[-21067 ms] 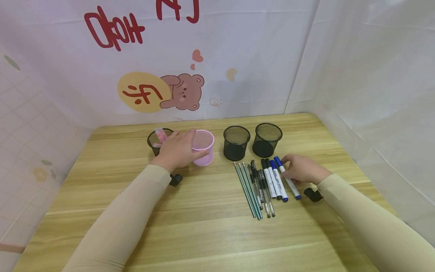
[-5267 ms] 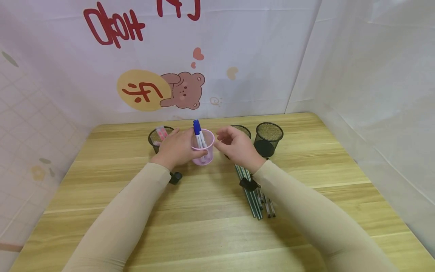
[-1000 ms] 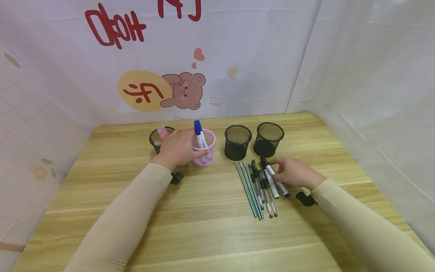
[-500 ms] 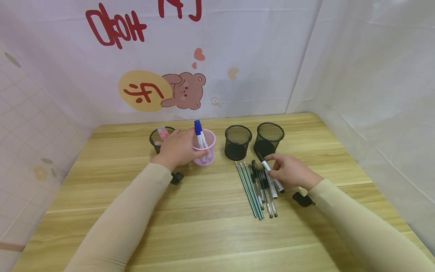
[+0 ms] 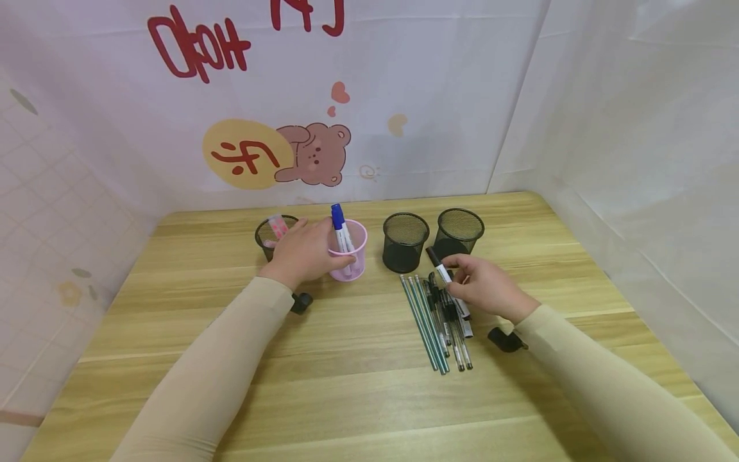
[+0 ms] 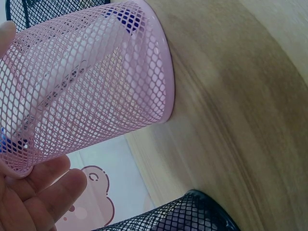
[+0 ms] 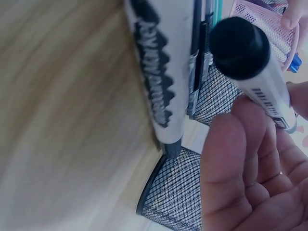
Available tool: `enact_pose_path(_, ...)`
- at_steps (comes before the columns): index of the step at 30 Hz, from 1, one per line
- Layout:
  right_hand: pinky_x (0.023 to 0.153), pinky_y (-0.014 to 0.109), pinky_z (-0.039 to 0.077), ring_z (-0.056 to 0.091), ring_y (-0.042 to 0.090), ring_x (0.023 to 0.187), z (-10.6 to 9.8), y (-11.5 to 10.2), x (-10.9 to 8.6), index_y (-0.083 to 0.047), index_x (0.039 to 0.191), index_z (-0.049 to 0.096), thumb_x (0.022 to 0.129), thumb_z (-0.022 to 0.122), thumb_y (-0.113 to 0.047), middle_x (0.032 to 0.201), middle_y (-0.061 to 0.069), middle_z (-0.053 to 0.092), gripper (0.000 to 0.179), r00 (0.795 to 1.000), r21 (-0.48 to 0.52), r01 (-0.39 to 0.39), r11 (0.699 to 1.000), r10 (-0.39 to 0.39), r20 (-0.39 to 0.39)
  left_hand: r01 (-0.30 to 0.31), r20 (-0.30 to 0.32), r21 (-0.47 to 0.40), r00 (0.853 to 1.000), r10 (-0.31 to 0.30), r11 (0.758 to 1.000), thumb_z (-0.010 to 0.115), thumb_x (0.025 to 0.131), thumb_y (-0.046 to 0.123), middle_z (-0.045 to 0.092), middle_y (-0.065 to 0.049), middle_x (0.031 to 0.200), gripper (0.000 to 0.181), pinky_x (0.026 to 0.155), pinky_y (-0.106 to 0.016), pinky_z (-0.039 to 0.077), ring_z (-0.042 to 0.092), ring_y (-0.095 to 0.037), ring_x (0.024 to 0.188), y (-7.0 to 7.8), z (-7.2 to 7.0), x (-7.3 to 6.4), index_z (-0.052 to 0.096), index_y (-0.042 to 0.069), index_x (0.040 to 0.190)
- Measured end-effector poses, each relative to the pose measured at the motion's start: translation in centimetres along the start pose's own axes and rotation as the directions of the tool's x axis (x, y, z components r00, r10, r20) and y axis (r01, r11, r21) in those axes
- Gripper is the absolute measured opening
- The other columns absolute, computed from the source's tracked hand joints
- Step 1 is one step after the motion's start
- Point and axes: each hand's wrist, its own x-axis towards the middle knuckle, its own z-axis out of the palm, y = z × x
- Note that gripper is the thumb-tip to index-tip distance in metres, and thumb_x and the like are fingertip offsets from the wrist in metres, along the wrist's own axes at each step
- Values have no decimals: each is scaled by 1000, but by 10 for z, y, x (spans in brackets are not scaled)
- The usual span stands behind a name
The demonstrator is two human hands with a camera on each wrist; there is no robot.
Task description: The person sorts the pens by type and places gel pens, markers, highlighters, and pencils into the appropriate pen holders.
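My left hand [image 5: 305, 251] holds the pink mesh pen holder [image 5: 356, 264] near its rim, thumb in front and fingers on the far side. Blue-capped markers [image 5: 338, 221] stand inside it. My right hand [image 5: 487, 287] pinches a black-capped whiteboard marker [image 5: 443, 272], tilted and raised off the table, as the right wrist view shows. Under it another white marker [image 7: 166, 72] lies on the wood. Beside that are several black gel pens [image 5: 451, 330] and several green pencils [image 5: 426, 327], side by side.
Two black mesh pen holders [image 5: 403, 256] [image 5: 464, 245] stand at the back, right of the pink one. A third black holder [image 5: 266, 248], partly behind my left hand, contains pink-patterned items [image 5: 278, 226]. White printed cloth [image 5: 439, 96] hangs behind the wooden table [image 5: 323, 385].
Over the last second my right hand has lifted the black marker off the pile and moved it leftward and back. Earlier, blue markers went from the table into the pink holder. My left hand stays put.
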Motion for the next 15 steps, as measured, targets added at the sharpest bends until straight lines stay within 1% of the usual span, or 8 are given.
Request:
enact_pose_path(2,50,24,40,51,11,61,1,-3,1,-6,137,62,94,69,-9,88,5,68,44,1000,21,10,1000,-10,-9,-4,3,3,1000,4,1000,76,86,66,69,-4,140,79,134,-51,17,58,-33,141,0,0,0,55,14,143)
enact_pose_path(6,54,25,45,55,12,65,4,-10,3,-6,134,64,95,72,-11,90,7,69,40,999,50,28,998,-26,-31,-11,2,12,1000,11,1000,76,86,65,69,-5,141,82,134,-51,18,59,-34,140,1,-1,0,54,13,145)
enact_pose_path(8,56,25,47,57,13,68,6,-12,5,-7,133,64,95,72,-12,91,6,69,39,999,51,30,998,-28,-45,-13,1,13,1000,13,1000,76,86,65,69,-5,141,82,134,-51,18,59,-34,139,1,-1,-1,54,13,145)
enact_pose_path(13,57,27,48,58,15,70,10,-20,10,-12,130,65,95,70,-13,93,6,69,36,997,64,30,998,-25,-72,-14,7,5,1000,14,1000,75,86,65,69,-4,141,81,134,-52,18,59,-34,139,0,0,-1,54,14,145)
enact_pose_path(15,58,28,48,57,15,71,12,-24,13,-12,129,66,95,70,-13,92,5,69,34,996,68,46,997,-40,-84,-12,7,3,1000,12,1000,75,86,66,69,-4,141,81,134,-52,17,59,-33,140,0,0,0,54,14,145)
